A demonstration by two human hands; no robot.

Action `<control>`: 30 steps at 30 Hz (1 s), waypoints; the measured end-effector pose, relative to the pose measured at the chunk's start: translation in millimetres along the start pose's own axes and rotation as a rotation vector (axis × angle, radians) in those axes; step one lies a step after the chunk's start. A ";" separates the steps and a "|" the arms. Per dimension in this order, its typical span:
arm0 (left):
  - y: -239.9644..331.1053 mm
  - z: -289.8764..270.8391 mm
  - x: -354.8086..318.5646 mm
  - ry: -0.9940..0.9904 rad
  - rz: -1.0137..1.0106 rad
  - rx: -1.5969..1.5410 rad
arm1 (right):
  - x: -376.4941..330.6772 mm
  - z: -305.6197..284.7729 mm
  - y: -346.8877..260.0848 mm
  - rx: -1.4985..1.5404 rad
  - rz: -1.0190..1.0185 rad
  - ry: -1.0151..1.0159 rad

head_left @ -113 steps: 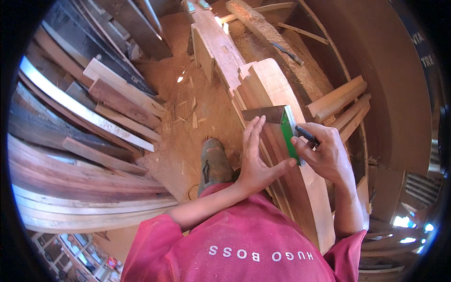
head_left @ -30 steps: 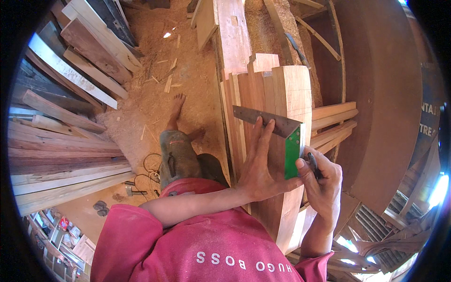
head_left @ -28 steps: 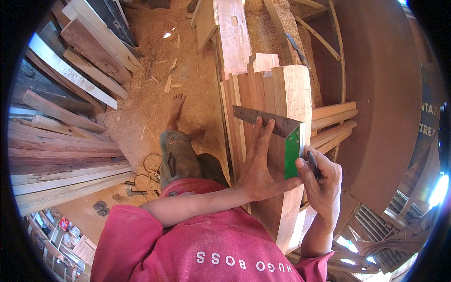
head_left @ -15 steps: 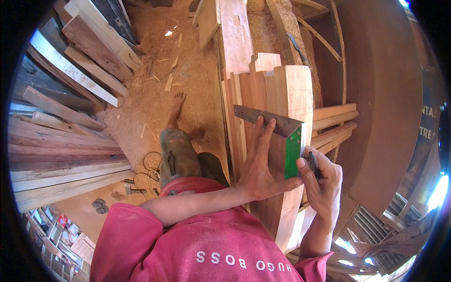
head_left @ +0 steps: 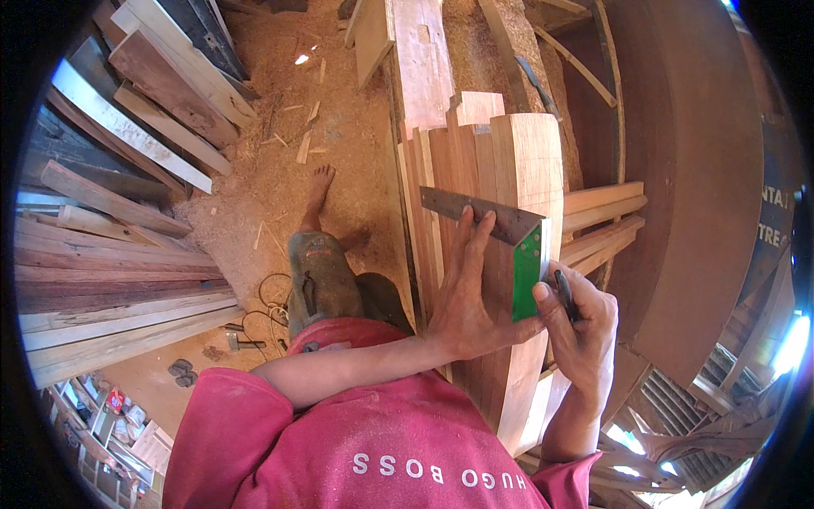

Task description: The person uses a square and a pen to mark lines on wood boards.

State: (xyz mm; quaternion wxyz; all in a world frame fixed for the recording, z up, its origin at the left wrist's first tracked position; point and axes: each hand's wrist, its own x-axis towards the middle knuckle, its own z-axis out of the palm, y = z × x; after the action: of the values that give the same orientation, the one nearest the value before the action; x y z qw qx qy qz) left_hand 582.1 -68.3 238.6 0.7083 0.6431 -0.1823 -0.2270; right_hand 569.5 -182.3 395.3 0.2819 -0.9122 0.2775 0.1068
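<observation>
A try square with a dark metal blade and a green stock lies across a row of wooden boards set side by side. My left hand holds it down, two fingertips on the blade and the thumb by the lower end of the stock. Between the thumb and fingers of my right hand is a dark pen, just right of the green stock. The pen's tip is hard to make out. Faint lines cross the face of the pale right-hand board.
More planks are stacked along the left. Sawdust and offcuts cover the floor, where a cable lies near my leg. A long dark-handled tool rests beyond the boards. A large brown panel stands on the right.
Both hands and the try square keep nearly the same place on the boards. The pen in my right hand has tilted slightly; the whole view has shifted a little.
</observation>
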 end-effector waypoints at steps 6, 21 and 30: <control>2.0 -0.1 0.3 0.050 -0.007 0.025 | 1.9 -3.6 -7.6 -0.040 -0.072 0.094; 11.4 -9.6 5.5 -0.042 -0.162 -0.101 | 141.2 49.7 -116.7 -0.511 -0.780 -0.256; 6.6 -5.4 2.0 -0.019 -0.161 -0.073 | 191.1 148.5 -125.4 -1.045 -0.709 -0.746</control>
State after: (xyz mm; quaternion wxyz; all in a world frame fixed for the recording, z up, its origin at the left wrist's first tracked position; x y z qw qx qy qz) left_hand 587.3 -64.5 244.5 0.7092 0.6271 -0.1282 -0.2957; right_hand 792.0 -96.2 263.7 -0.0968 -0.8655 -0.2361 0.4310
